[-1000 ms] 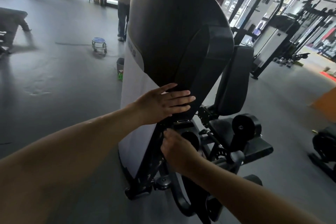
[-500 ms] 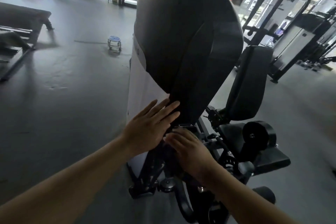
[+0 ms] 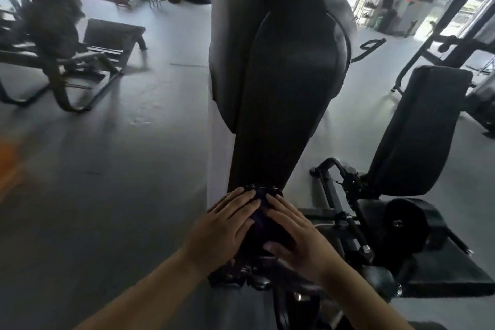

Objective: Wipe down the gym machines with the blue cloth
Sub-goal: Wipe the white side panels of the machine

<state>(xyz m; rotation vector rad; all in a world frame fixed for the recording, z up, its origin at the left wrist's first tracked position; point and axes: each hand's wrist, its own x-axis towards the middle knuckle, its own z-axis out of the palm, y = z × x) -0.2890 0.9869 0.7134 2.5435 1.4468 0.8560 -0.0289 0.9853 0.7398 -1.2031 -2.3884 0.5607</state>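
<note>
A tall gym machine with a black shroud (image 3: pixel 281 83) and white side panel (image 3: pixel 215 169) stands right in front of me. At the shroud's narrow lower end sits a dark blue cloth (image 3: pixel 261 218), bunched between my two hands. My left hand (image 3: pixel 225 225) lies on its left side with straight fingers pressing against the cloth and the machine. My right hand (image 3: pixel 297 233) covers its right side, the cloth held between thumb and fingers. Most of the cloth is hidden under the hands.
The machine's black back pad (image 3: pixel 417 131), roller pad (image 3: pixel 404 220) and footplate (image 3: pixel 450 273) stand at the right. A bench machine (image 3: pixel 80 61) is at the far left on the grey floor (image 3: pixel 107 195). More racks (image 3: pixel 455 21) rise at the back right.
My view has swung to face the shroud's edge. My left hand slid down from the shroud's side. My right hand rose, and both hands now meet on the cloth.
</note>
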